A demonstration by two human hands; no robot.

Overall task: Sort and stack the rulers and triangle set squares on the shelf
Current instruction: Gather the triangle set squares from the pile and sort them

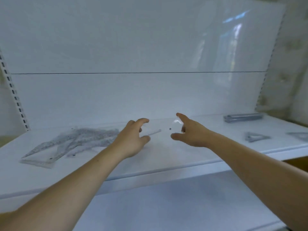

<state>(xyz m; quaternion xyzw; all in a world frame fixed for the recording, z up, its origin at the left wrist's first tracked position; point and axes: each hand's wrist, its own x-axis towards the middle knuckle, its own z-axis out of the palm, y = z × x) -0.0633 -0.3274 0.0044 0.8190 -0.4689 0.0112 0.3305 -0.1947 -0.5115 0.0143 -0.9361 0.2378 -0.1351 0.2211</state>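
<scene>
A see-through plastic ruler (pixel 155 132) with a small hole near its end hangs just above the white shelf (pixel 166 157), between my two hands. My left hand (pixel 133 139) curls thumb and fingers round its left end. My right hand (pixel 188 130) pinches the right end between forefinger and thumb. The piece is clear and blurred, so its outline is hard to make out. A loose pile of clear set squares and rulers (pixel 71 142) lies on the shelf to the left.
A stack of grey rulers (pixel 243 117) lies at the back right. A small triangle set square (pixel 255 137) sits in front of it, another (pixel 300 135) at the right edge. A slotted upright (pixel 15 94) bounds the left side. A lower shelf (pixel 166 205) runs beneath.
</scene>
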